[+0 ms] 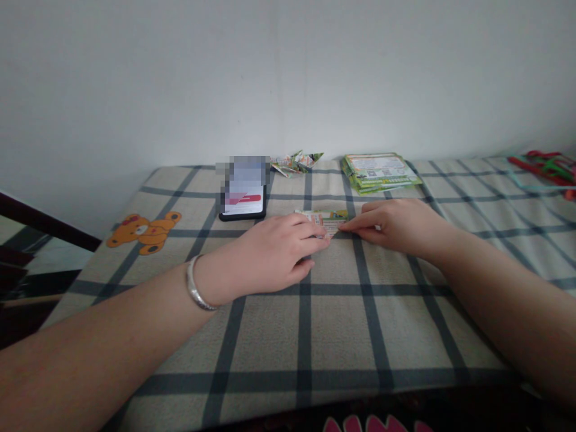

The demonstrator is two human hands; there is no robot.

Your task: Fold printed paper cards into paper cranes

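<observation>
A small printed paper, green, white and orange, lies on the checked tablecloth in the middle of the table. My left hand, with a silver bangle at the wrist, rests palm down with its fingers stretched over the paper's left part. At the paper's right edge, my right hand has its index finger and thumb together on the corner, the other fingers curled. Part of the paper is hidden under my left fingers. Behind it lie folded pieces of similar printed paper and a stack of green printed leaflets.
A phone with its screen lit, partly pixelated, stands at the back left. An orange bear print is on the cloth at left. Red and green items lie at the far right. A white wall borders the table behind.
</observation>
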